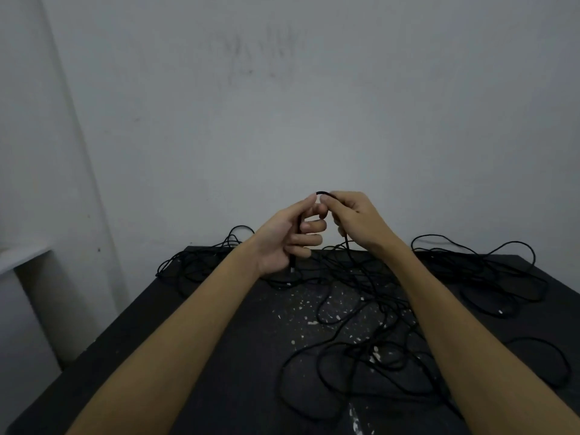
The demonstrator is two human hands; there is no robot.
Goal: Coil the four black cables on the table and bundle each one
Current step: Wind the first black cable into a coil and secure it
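Observation:
Both hands are raised above the far part of the black table (194, 340). My left hand (288, 237) grips one end of a black cable, whose plug tip pokes out below the palm. My right hand (354, 221) pinches the same cable, which arcs in a small loop (323, 193) between the two hands. From my right hand the cable drops to the table. Loose black cables lie tangled over the table: one heap at the back left (194, 265), one at the back right (489, 277), and one in the middle and front (361, 350).
The table top is dark with white paint specks (301, 309) in its middle. A pale wall (282, 105) stands right behind the table. A light ledge (22, 255) is at the left, beside the table's left edge.

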